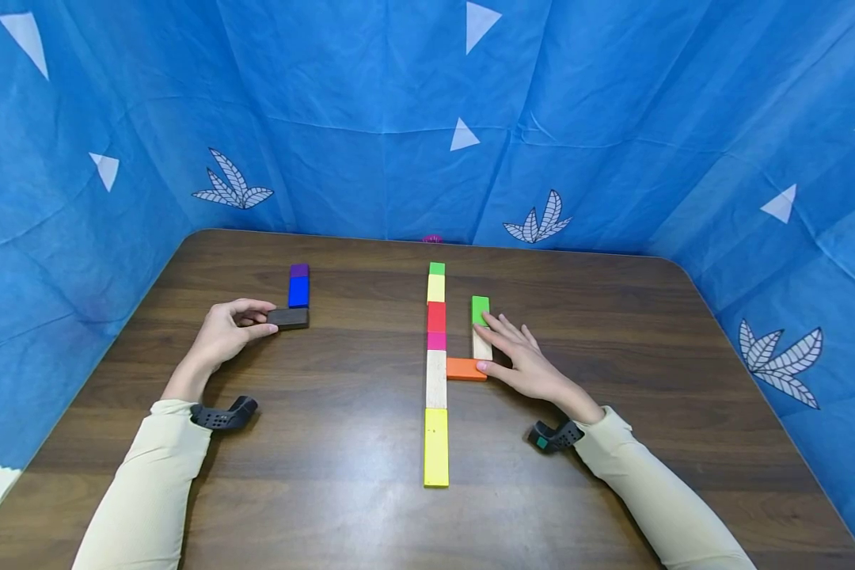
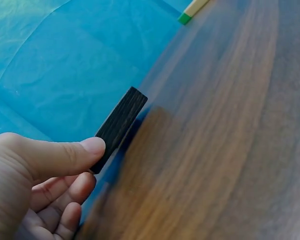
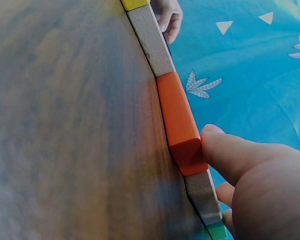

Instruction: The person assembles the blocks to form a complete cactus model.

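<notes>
My left hand [image 1: 260,321] pinches the near end of a dark brown block [image 1: 290,318], which lies crosswise below a blue block [image 1: 298,291] and a purple block [image 1: 299,270]. In the left wrist view the thumb [image 2: 65,155] presses on the dark block [image 2: 121,125]. My right hand [image 1: 502,348] lies flat with straight fingers over a green block [image 1: 480,307] and a plain wooden block [image 1: 480,348]. Its thumb [image 3: 225,155] touches the end of an orange block [image 3: 177,120], which butts sideways against the centre row [image 1: 436,378].
The centre row runs from a green block [image 1: 437,268] at the far end, through pale yellow, red, magenta and plain wood, to a long yellow block [image 1: 436,447] nearest me. Blue cloth walls [image 1: 370,95] enclose the brown table [image 1: 328,475] on three sides.
</notes>
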### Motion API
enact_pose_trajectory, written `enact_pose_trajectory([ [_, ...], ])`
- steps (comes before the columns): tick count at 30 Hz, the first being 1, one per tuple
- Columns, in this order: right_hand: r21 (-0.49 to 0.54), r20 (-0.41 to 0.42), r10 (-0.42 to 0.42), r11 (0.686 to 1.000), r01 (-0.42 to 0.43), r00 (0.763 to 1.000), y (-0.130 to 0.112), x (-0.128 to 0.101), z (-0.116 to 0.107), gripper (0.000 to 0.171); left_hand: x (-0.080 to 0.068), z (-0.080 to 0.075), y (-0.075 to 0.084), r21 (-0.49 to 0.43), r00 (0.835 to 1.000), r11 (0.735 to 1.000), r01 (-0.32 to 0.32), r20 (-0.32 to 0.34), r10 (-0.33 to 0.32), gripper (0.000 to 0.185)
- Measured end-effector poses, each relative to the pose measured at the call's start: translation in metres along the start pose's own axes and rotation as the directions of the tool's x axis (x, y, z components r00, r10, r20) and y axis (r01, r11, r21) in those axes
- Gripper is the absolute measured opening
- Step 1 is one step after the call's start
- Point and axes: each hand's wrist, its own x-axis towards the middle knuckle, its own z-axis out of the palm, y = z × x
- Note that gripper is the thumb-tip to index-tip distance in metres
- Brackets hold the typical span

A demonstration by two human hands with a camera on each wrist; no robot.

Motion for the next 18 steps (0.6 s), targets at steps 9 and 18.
enact_pose_trajectory([
  [9, 0.006, 0.001, -0.001, 1.0, 0.001, 1.0, -0.001, -0.001, -0.001, 0.063, 0.001, 0.003, 0.019, -0.048, 1.0, 0.999, -0.002, -0.014, 0.001, 0.041],
  [18, 0.009, 0.001, -0.001, 1.0, 0.001, 1.0, -0.001, -0.001, -0.001, 0.063, 0.01, 0.035, 0.046, -0.08, 0.995, 0.993, -0.084, -0.059, 0.079, 0.035],
])
